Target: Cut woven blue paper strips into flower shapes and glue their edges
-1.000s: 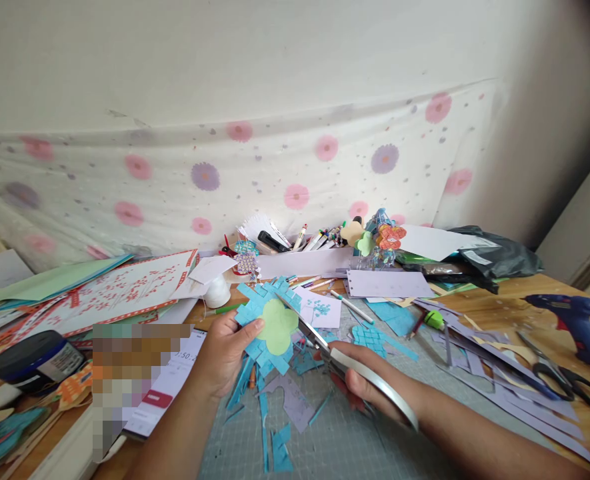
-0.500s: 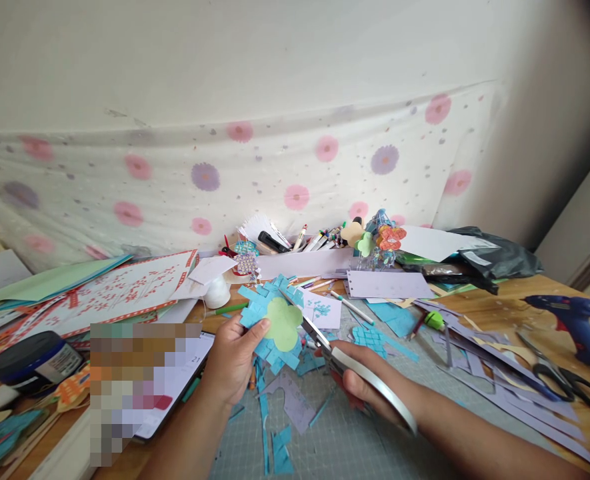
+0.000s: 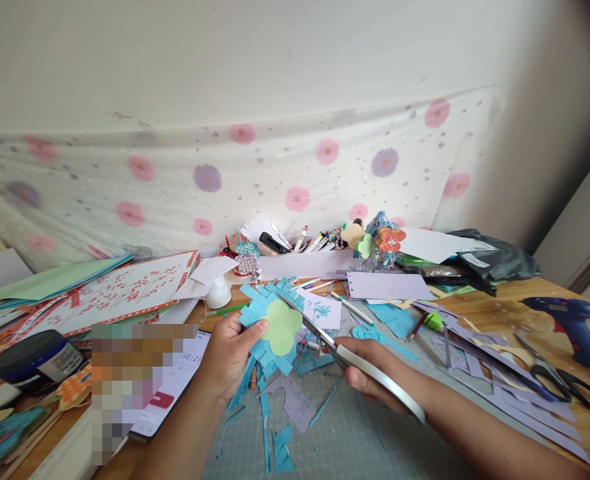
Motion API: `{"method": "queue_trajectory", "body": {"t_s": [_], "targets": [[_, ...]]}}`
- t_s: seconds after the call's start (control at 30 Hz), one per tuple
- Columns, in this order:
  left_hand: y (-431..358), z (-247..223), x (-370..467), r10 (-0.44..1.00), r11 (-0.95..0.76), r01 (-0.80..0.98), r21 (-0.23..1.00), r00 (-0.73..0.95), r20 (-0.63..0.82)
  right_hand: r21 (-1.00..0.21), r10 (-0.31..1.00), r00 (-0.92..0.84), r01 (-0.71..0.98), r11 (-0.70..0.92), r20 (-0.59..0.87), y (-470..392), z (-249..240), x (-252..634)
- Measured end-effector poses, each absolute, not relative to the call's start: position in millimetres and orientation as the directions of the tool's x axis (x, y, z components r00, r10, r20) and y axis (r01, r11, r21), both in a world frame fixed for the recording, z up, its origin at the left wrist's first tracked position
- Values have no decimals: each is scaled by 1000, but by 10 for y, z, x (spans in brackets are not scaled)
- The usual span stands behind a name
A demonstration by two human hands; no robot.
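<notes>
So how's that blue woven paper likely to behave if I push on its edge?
The blue woven paper would probably flex at its rim, where strip ends stick out. It seems light, since the left hand supports it at one side. The middle may be stiffer, with the green flower shape lying over it.

The paper flower [image 3: 281, 328] is showing pale green against bright blue paper [image 3: 253, 309]. The scissors [image 3: 319, 333] are showing a white handle [image 3: 383, 378]. Pink and purple flowers [image 3: 297, 199] are dotting the white sheet [image 3: 267, 177]. The glue gun [image 3: 577, 327] is showing blue and red, and the grey mat [image 3: 347, 433] is showing a grid.
</notes>
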State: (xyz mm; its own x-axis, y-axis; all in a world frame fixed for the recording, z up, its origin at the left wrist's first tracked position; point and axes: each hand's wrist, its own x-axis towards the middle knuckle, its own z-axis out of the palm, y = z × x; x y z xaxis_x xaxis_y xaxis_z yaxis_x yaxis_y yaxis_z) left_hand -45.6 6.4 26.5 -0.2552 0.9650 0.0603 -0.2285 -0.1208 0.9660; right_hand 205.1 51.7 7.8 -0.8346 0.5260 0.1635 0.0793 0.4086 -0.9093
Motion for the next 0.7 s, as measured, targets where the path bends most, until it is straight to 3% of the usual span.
{"method": "queue_trajectory", "body": {"t_s": [0.7], "targets": [[16, 394, -583, 993, -53, -162, 985, -117, 34, -773, 438, -885, 165, 613, 158, 682, 260, 2305]]}}
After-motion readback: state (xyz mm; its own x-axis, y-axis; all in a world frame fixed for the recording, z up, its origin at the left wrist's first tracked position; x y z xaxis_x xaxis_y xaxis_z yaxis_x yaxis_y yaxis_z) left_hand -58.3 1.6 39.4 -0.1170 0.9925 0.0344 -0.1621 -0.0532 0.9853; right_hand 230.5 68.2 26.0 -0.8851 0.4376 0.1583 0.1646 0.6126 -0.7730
